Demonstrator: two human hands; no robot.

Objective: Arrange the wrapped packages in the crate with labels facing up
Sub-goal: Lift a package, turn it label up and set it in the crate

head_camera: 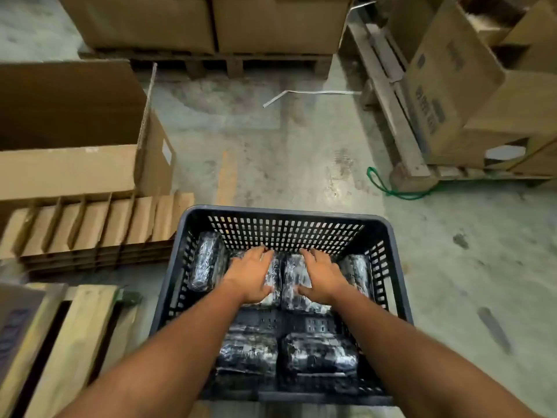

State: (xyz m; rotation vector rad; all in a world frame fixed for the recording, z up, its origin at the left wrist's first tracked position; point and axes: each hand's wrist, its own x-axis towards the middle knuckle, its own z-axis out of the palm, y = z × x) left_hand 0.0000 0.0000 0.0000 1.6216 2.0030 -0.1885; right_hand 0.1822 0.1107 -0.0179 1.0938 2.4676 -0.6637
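A dark perforated plastic crate (394, 251) sits on the concrete floor below me. Several black packages wrapped in shiny clear film lie inside it. My left hand (251, 274) rests flat, fingers spread, on a package in the far row (272, 274). My right hand (321, 276) lies flat on the package beside it (294, 280). Two more packages stand on edge against the side walls, one at the left (206, 260) and one at the right (358, 273). Two others lie in the near row (247, 352) (321, 354). The blur hides any labels.
A stack of cardboard dividers (96, 227) and an open carton (72, 128) lie to the left. Wooden pallet boards (78, 336) sit at lower left. Cartons on pallets stand at the back (211, 22) and right (470, 95). A green cord (388, 188) lies on the floor.
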